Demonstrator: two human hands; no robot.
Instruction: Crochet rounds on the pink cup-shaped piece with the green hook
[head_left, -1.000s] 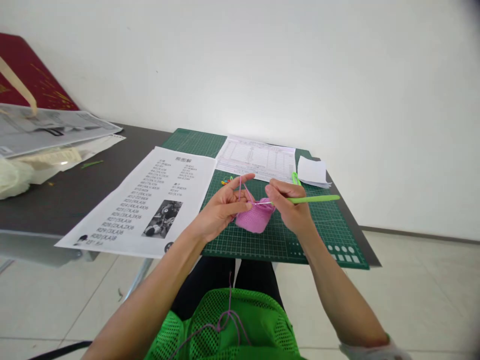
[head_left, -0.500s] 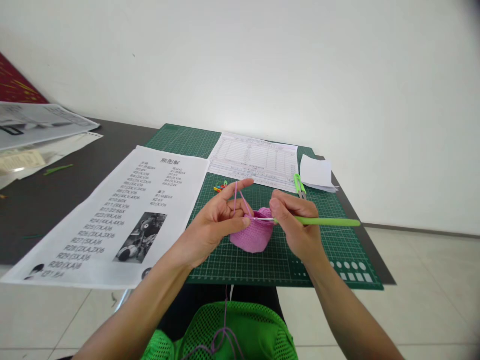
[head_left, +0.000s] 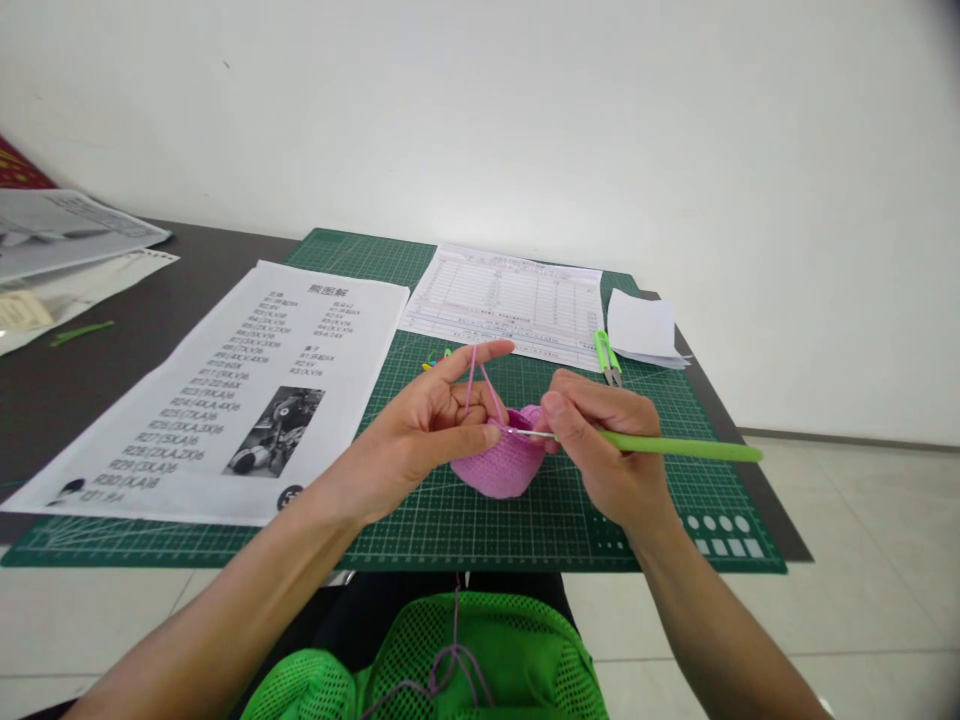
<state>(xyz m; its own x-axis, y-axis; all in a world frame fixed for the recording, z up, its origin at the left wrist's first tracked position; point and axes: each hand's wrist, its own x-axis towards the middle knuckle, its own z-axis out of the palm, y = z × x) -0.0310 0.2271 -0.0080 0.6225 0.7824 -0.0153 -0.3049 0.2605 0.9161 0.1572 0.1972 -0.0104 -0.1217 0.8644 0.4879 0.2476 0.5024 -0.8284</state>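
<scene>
My left hand [head_left: 420,435] pinches a small pink crocheted cup [head_left: 504,462] just above the green cutting mat [head_left: 540,515]. Pink yarn [head_left: 475,378] loops over its raised index finger. My right hand [head_left: 607,445] grips a green-handled crochet hook [head_left: 679,446], whose metal tip reaches into the rim of the pink piece. The yarn runs down to a green mesh bag [head_left: 495,660] on my lap.
A printed pattern sheet with a photo [head_left: 247,385] lies left on the mat, a table sheet [head_left: 510,300] behind it. Green snips [head_left: 606,356], white paper slips [head_left: 645,328] and coloured stitch markers [head_left: 435,362] lie at the back. Plastic-covered papers [head_left: 67,250] sit far left on the dark table.
The view has shifted right and closer to the mat. Both hands keep their hold; the hook handle now points further right and slightly lower.
</scene>
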